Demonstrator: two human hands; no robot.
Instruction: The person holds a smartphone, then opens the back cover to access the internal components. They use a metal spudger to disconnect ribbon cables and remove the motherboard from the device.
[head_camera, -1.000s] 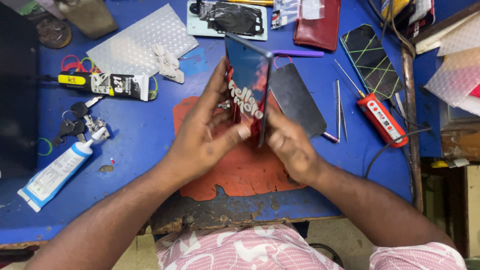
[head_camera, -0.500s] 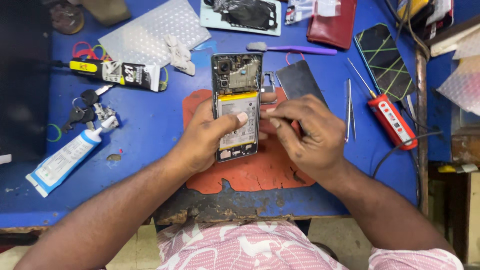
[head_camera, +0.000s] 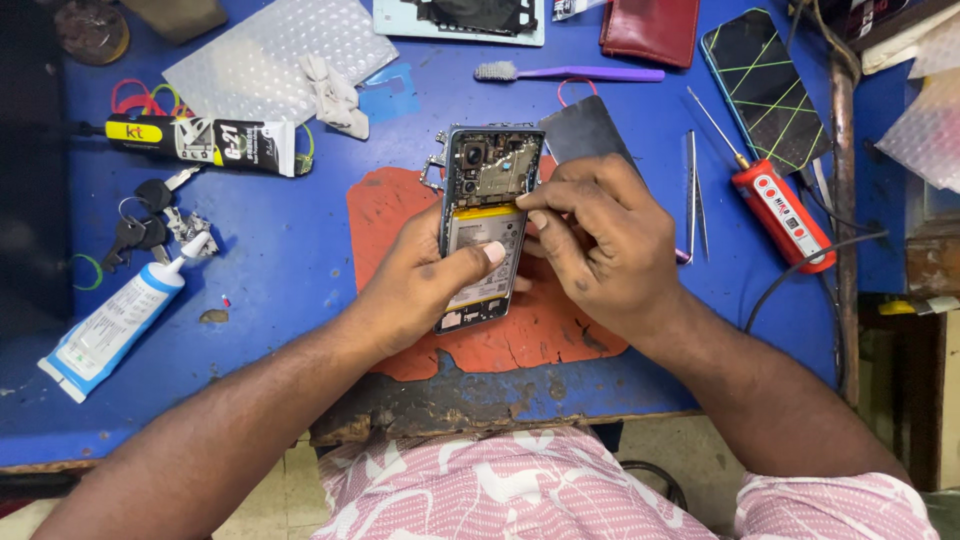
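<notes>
2 hands work on the opened phone (head_camera: 487, 225): my left hand (head_camera: 420, 285) grips it, my right hand (head_camera: 600, 240) pinches at its edge; next needs gentle prying.

Bench (head_camera: 300, 250) blue, paint chipped at near edge. Mat (head_camera: 560, 340) orange-red, worn. Opened phone (head_camera: 485, 225): grey frame, yellow-edged silver battery, dark circuit board. Toothbrush (head_camera: 570, 72) purple. Screwdriver (head_camera: 780, 210) red, white label. Wallet (head_camera: 650, 28) maroon. Glue tube (head_camera: 115, 320) white and light blue. Shirt (head_camera: 520, 490) pink with white pattern.
</notes>
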